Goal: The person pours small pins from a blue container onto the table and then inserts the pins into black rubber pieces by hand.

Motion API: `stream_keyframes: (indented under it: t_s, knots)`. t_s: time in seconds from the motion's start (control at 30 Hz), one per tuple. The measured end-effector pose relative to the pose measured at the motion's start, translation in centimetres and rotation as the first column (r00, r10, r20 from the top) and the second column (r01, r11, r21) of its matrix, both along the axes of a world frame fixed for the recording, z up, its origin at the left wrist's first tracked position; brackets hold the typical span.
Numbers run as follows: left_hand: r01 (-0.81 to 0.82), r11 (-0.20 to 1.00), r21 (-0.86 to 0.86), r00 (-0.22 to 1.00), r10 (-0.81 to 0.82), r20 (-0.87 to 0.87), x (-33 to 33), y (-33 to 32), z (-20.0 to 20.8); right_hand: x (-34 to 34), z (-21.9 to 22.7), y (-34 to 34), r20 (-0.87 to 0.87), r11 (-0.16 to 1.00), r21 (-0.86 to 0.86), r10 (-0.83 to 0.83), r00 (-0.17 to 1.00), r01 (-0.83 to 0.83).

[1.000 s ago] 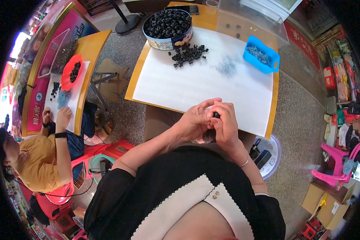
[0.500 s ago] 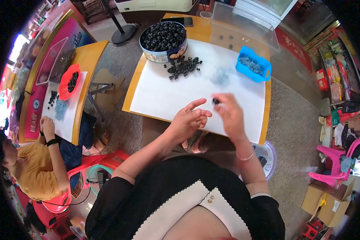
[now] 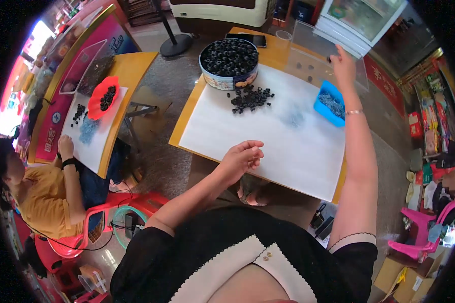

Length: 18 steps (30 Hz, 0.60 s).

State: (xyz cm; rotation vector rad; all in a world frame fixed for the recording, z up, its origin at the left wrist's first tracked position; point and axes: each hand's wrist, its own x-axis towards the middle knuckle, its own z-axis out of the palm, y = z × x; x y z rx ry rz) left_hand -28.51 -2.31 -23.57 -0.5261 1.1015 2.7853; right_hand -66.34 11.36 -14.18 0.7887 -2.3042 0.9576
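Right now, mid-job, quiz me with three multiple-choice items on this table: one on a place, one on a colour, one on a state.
1. Where is the right hand?
A. Resting on the white sheet
B. Stretched to the clear tray at the table's far side
C. Inside the round tin

2. What colour is the small tray of tiny parts?
A. Blue
B. Red
C. Green

3. How is the left hand?
A. Clenched round a tool
B. Flat under the table
C. Loosely curled over the near edge of the white sheet, with nothing seen in its grip

Answers:
1 B, the arm runs far up to the clear tray.
2 A, it is bright blue beside the forearm.
3 C, its fingers are slack and no object shows in them.
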Motion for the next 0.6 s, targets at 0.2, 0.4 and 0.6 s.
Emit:
stream_keyframes:
  t_s: [0.2,0.4,0.6]
  knots:
    - [-0.286,0.665,-0.690,0.956,0.146,-0.256,-6.6,-7.1,2.8,11.1,-2.7,0.9,0.038,0.962,0.002,0.273,0.961,-0.273]
    - [-0.481,-0.407,-0.776,0.828,0.079,-0.555,-16.0,-16.0,5.3,22.4,-7.8,2.6,0.237,0.957,-0.074,0.288,0.928,-0.279]
    - [-0.460,-0.653,-0.602,0.874,-0.210,-0.439,-20.0,-16.5,4.7,26.6,-10.6,4.6,0.390,0.960,-0.163,0.273,0.880,-0.226]
